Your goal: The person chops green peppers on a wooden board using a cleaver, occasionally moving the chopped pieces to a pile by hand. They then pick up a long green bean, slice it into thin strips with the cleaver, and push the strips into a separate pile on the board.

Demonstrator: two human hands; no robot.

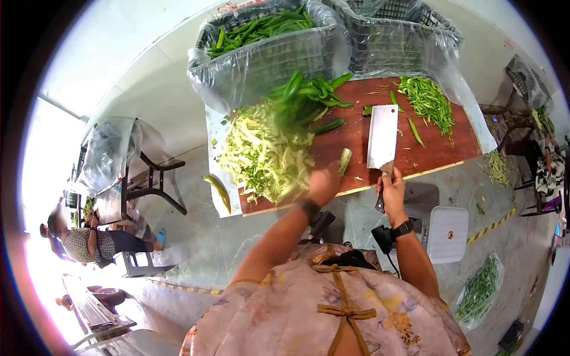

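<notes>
My right hand (392, 188) is closed round the handle of a cleaver (382, 136). Its broad, pale blade lies flat over the red-brown cutting board (356, 136), pointing away from me. Close to the board's front edge is my left hand (324, 184), its fingers blurred. A cut piece of green pepper (344, 161) with a pale inside lies right at those fingers; whether they grip it I cannot tell. Whole green peppers (303, 98) are heaped farther back. Pale green shreds (264, 151) form a big pile at the left, and thin green strips (427, 102) lie at the right.
Behind the board stand a plastic-lined crate of green peppers (261, 29) and another lined crate (404, 41). A yellowish pepper (218, 193) lies at the left edge. A white stool (447, 234) and a bag of greens (480, 291) are on the right floor. A person (89, 240) sits far left.
</notes>
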